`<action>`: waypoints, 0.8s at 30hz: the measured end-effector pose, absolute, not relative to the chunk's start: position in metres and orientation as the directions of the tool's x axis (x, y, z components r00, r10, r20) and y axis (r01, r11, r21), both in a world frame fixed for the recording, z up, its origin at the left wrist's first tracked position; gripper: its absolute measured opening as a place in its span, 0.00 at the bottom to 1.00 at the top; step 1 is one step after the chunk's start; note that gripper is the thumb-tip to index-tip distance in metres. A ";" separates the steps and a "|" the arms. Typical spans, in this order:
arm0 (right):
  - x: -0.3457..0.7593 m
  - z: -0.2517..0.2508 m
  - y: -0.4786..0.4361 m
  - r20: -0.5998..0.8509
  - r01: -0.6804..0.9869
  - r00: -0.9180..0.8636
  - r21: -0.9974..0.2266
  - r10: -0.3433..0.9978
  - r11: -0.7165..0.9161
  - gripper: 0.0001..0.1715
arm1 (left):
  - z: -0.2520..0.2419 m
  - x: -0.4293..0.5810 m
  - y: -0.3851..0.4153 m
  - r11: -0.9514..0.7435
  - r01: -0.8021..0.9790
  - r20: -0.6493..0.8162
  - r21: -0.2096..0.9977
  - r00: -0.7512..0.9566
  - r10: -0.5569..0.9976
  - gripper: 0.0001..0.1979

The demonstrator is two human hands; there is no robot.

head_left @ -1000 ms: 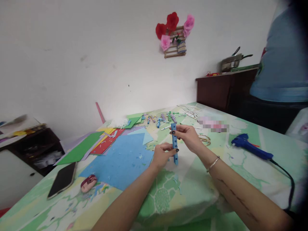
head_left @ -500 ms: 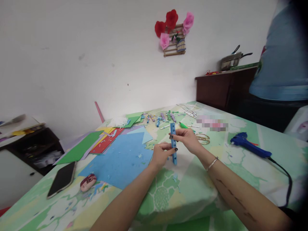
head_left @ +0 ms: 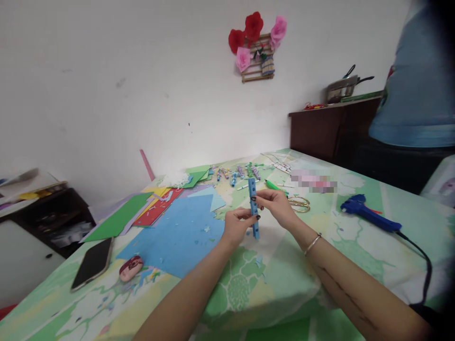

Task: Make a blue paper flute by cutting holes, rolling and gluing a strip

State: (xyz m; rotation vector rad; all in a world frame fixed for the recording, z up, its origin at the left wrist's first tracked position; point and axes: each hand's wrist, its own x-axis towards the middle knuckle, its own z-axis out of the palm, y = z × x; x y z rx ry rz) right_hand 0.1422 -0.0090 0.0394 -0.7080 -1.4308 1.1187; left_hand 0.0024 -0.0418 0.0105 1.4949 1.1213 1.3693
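Thumb and fingers of our right hand [head_left: 277,206] pinch high and those of our left hand [head_left: 236,228] lower, both angled inward. Between them we hold a slim blue strip [head_left: 254,208] with dark round spots, upright over the table [head_left: 284,274], our thumbs covering parts of it. Gold scissors [head_left: 300,204], half hidden behind our right hand, blue paper [head_left: 185,232] and a glue gun [head_left: 377,219] lie around.

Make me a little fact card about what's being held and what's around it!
Held: blue strip, roughly upright, with dark spots
Left grip: pinching it lower down
Right grip: pinching it higher up
Left side: phone, large blue paper
Right side: gold-handled scissors, blue glue gun
Wall: red and pink flowers
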 end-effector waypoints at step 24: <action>0.142 0.033 -0.008 0.469 -0.219 -0.289 -0.881 0.834 0.419 0.18 | 0.017 0.007 -0.053 -0.472 0.436 0.565 0.766 -0.108 0.818 0.04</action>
